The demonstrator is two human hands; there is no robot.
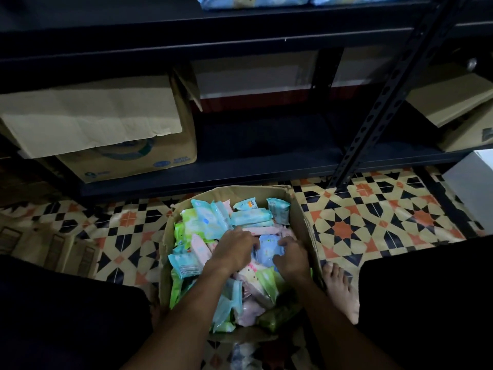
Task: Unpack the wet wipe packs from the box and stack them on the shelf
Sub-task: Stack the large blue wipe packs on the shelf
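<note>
An open cardboard box (306,217) stands on the patterned floor between my knees, full of several wet wipe packs in blue, green and pink. Both hands are down inside it. My left hand (233,249) and my right hand (290,256) hold a blue pack (268,249) between them, fingers curled at its left and right edges. More blue packs (253,1) lie on the dark metal shelf (186,20) at the very top of the view.
A cardboard box (125,158) with a loose flap fills the left of the lowest shelf level. A perforated shelf post (373,121) slants down to the floor on the right, with more cardboard boxes (458,102) behind it. My bare foot (340,287) is beside the box.
</note>
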